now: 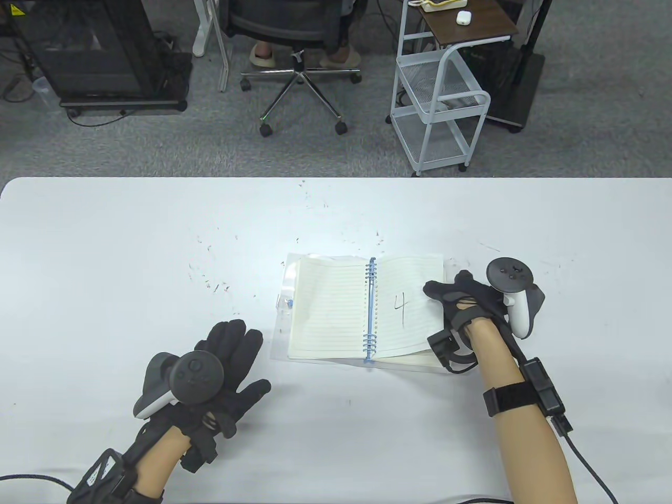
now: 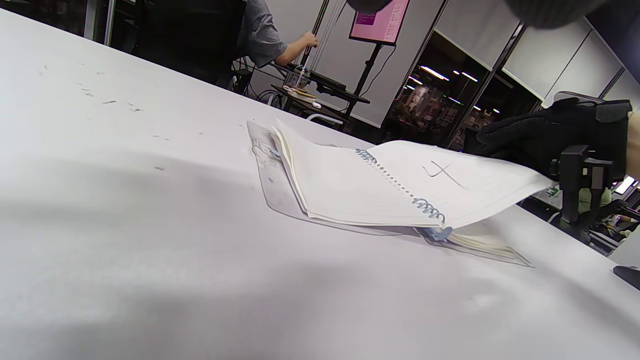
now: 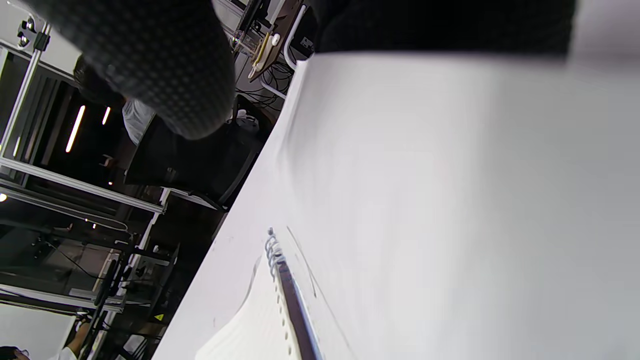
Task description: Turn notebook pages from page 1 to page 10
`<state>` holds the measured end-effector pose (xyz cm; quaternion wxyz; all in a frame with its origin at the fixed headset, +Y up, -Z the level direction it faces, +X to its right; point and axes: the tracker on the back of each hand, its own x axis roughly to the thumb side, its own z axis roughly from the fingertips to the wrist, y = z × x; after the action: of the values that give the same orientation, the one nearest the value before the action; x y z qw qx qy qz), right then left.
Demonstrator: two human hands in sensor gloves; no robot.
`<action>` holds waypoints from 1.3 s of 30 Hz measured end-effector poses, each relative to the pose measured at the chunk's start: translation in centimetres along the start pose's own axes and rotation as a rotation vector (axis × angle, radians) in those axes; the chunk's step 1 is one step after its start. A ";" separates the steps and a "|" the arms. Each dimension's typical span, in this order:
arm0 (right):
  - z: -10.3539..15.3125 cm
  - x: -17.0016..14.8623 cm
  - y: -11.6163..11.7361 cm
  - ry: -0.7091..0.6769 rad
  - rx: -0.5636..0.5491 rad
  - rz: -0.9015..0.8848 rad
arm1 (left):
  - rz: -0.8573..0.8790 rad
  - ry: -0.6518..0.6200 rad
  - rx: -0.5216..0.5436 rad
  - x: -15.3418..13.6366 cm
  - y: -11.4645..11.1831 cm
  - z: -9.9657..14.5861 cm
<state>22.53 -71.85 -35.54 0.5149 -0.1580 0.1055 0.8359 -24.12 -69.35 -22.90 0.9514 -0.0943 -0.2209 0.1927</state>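
A spiral notebook (image 1: 336, 310) with a blue coil (image 1: 370, 310) lies open on the white table (image 1: 131, 252). Its right page (image 1: 404, 294) bears a handwritten 4 (image 1: 401, 307). My right hand (image 1: 446, 296) pinches that page's right edge and holds it lifted off the pages below; the left wrist view shows the page (image 2: 450, 180) raised and the gloved hand (image 2: 545, 132) at its edge. The right wrist view shows the page (image 3: 450, 200) close up with a finger (image 3: 165, 65) over it. My left hand (image 1: 231, 362) rests flat and open on the table, left of the notebook, holding nothing.
A clear plastic cover (image 1: 286, 294) sticks out under the notebook's left side. Small dark specks (image 1: 215, 286) dot the table. Beyond the far edge stand an office chair (image 1: 294, 58), a white wire cart (image 1: 441, 89) and a black cabinet (image 1: 100, 52).
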 end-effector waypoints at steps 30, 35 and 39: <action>-0.2 7.3 11.5 -0.160 0.169 -0.012 | 0.004 -0.012 0.012 -0.1 0.2 0.1; -1.0 7.4 14.7 -0.141 0.188 0.046 | 0.004 -0.013 0.012 -0.1 0.2 0.2; -1.4 7.5 16.3 -0.122 0.187 0.075 | 0.004 -0.013 0.012 -0.1 0.2 0.2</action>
<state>5.04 -73.46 -39.44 0.5013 -0.0541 0.1571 0.8492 -24.29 -69.20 -22.83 0.9501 -0.0879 -0.2257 0.1967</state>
